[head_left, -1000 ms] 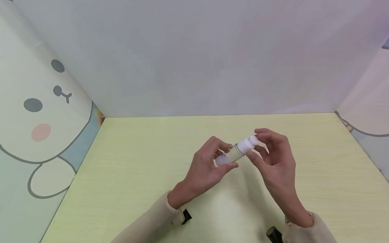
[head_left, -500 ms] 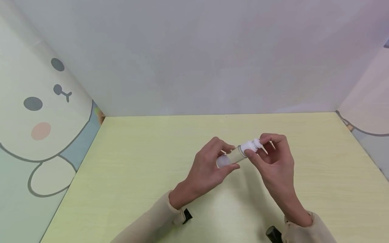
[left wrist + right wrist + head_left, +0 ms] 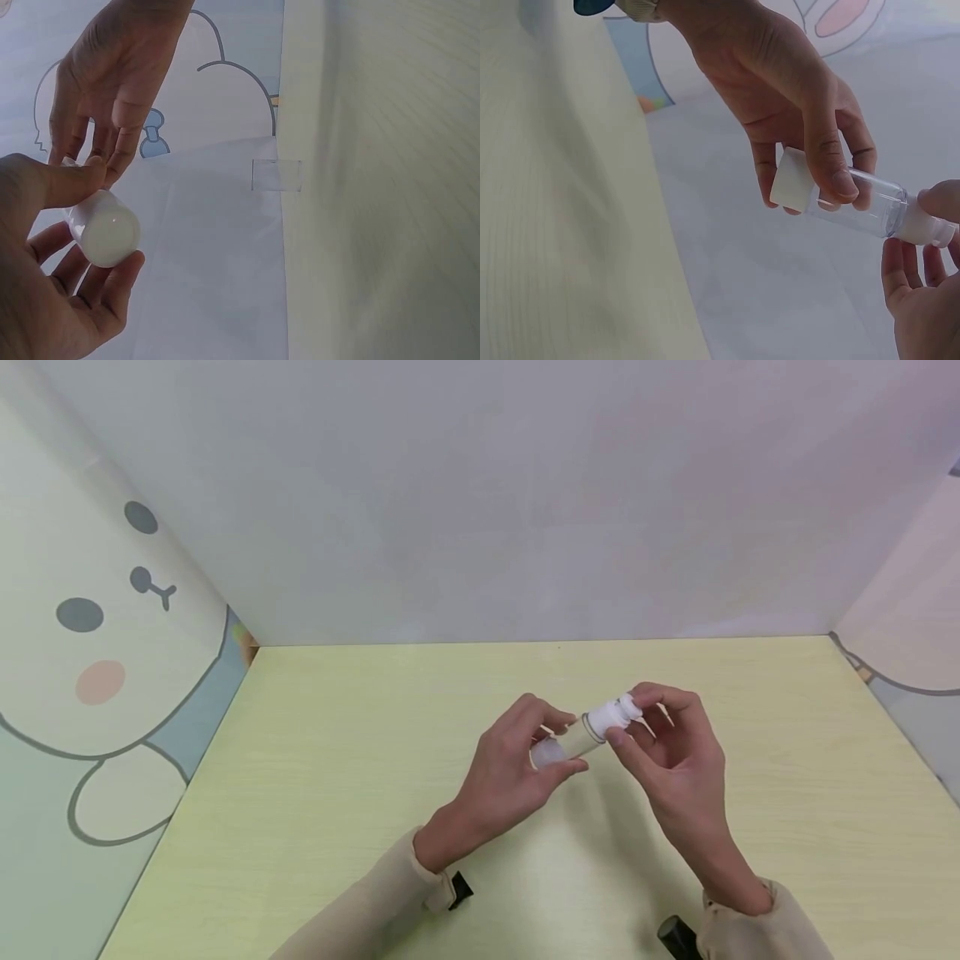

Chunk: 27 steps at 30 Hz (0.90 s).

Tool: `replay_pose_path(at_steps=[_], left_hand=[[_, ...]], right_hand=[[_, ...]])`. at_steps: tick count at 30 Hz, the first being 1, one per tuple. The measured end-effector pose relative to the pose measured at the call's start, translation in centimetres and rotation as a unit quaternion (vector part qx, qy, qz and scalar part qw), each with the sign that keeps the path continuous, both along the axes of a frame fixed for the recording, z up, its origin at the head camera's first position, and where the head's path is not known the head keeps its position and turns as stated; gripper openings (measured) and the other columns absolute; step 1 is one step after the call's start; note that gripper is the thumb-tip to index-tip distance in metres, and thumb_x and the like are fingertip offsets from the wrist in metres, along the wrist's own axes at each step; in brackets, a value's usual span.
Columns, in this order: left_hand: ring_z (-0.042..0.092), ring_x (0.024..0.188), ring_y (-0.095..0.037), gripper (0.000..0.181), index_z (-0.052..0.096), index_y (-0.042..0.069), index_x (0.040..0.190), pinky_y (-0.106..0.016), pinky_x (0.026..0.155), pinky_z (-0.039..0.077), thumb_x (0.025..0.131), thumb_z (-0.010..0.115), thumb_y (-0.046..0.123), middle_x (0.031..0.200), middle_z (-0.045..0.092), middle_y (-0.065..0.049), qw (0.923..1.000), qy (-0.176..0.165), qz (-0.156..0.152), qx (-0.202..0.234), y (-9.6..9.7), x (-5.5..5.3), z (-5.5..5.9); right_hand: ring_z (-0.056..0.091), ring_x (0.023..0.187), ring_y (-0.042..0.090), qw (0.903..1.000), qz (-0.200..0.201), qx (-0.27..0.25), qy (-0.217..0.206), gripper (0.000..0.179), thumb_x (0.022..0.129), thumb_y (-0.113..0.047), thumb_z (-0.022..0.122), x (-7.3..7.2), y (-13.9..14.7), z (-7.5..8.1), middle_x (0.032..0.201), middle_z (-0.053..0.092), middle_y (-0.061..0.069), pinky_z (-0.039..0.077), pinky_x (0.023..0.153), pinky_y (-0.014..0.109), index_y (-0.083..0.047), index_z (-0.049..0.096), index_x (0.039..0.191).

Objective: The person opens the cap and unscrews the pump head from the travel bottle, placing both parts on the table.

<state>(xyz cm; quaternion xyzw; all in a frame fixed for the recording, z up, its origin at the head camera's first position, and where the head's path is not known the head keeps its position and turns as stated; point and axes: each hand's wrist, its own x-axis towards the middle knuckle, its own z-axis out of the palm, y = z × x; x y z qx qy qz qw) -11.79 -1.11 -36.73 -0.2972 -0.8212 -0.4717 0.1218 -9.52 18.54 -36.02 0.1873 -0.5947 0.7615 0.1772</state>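
A small clear pump bottle [image 3: 581,739] with a white base [image 3: 111,232] is held tilted above the table, its white pump end up and to the right. My left hand [image 3: 506,772] grips the clear body near the base, thumb on one side and fingers on the other. At the other end my right hand [image 3: 682,752] pinches the white collar [image 3: 915,223] between thumb and fingertips. The right fingers partly cover the pump head in the head view. Clear walls of the body [image 3: 874,201] show between both hands in the right wrist view.
The pale wood-grain table [image 3: 337,735] lies under both hands. A plain whitish wall [image 3: 480,510] stands at the back, with cartoon-printed panels [image 3: 150,693] at the sides. Black wrist-camera parts [image 3: 678,937] jut out by the sleeves [image 3: 390,893].
The right thumb and fingers have come in onto the collar. A thin nozzle that showed half a second ago is out of sight now. My left hand has barely moved.
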Motion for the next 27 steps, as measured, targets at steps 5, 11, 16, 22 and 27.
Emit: replay_pose_path(at_steps=[5, 11, 16, 22, 27], left_hand=[[0.066, 0.088, -0.013, 0.042, 0.064, 0.009, 0.113, -0.017, 0.077, 0.055, 0.081, 0.091, 0.013, 0.108, 0.065, -0.003, 1.0, 0.0, 0.0, 0.001, -0.06, -0.01, 0.06], [0.065, 0.088, -0.012, 0.043, 0.063, 0.011, 0.114, -0.016, 0.077, 0.055, 0.081, 0.091, 0.014, 0.107, 0.065, -0.001, 1.0, -0.001, 0.001, -0.002, -0.19, -0.03, 0.06], [0.065, 0.088, -0.012, 0.043, 0.063, 0.012, 0.114, -0.017, 0.077, 0.055, 0.081, 0.091, 0.014, 0.107, 0.065, -0.002, 1.0, -0.001, 0.002, -0.003, -0.28, 0.02, 0.09], [0.066, 0.086, -0.012, 0.044, 0.063, 0.012, 0.115, -0.017, 0.076, 0.055, 0.081, 0.091, 0.013, 0.106, 0.063, -0.001, 1.0, -0.008, -0.003, 0.001, -0.19, 0.12, 0.1], [0.067, 0.085, -0.013, 0.044, 0.063, 0.011, 0.115, -0.016, 0.074, 0.055, 0.081, 0.091, 0.013, 0.104, 0.063, -0.001, 0.9999, -0.01, -0.007, 0.002, -0.13, 0.2, 0.11]], right_hand=[[0.061, 0.118, 0.025, 0.9993, 0.026, -0.008, 0.027, 0.047, 0.084, 0.035, 0.054, -0.09, 0.2, -0.16, 0.129, 0.053, 0.017, 0.055, 0.104, 0.026, 0.017, 0.047, 0.127], [0.065, 0.123, 0.029, 0.9973, 0.051, -0.01, 0.051, 0.046, 0.085, 0.036, 0.048, -0.16, 0.22, -0.17, 0.132, 0.053, 0.021, 0.054, 0.107, 0.03, 0.02, 0.044, 0.128], [0.062, 0.128, 0.03, 0.998, 0.045, -0.001, 0.045, 0.047, 0.087, 0.034, 0.05, -0.17, 0.12, -0.1, 0.137, 0.053, 0.021, 0.054, 0.107, 0.03, 0.02, 0.042, 0.131], [0.058, 0.122, 0.026, 0.9993, 0.003, -0.018, 0.033, 0.053, 0.084, 0.035, 0.054, 0.07, -0.12, -0.15, 0.133, 0.052, 0.018, 0.057, 0.099, 0.024, 0.015, 0.046, 0.133], [0.056, 0.11, 0.019, 0.9994, -0.03, -0.018, -0.009, 0.049, 0.084, 0.032, 0.059, 0.23, -0.39, -0.03, 0.123, 0.052, 0.01, 0.057, 0.092, 0.021, 0.008, 0.05, 0.126]])
